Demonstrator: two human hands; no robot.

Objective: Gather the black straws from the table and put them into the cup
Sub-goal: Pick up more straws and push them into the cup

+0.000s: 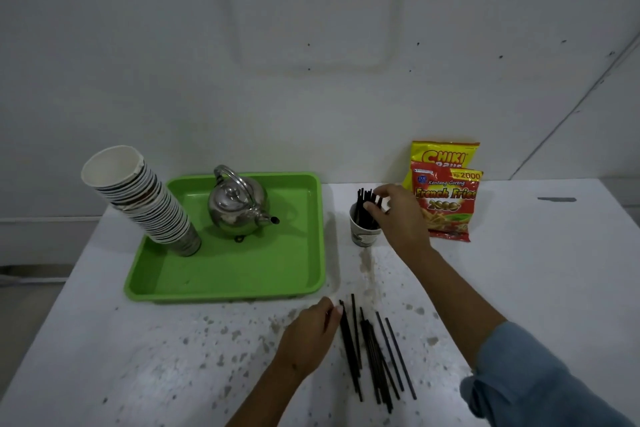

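Note:
A small white paper cup stands on the table right of the green tray, with several black straws upright in it. My right hand reaches over the cup, thumb and fingers closed around the upper parts of those straws. Near the front of the table lies a loose pile of several black straws, roughly parallel and pointing away from me. My left hand rests just left of the pile, its fingertips pinched on the far end of the leftmost straw.
A green tray at the left holds a tall leaning stack of paper cups and a steel kettle. Two snack bags lean on the wall behind the cup. The white table is speckled with stains.

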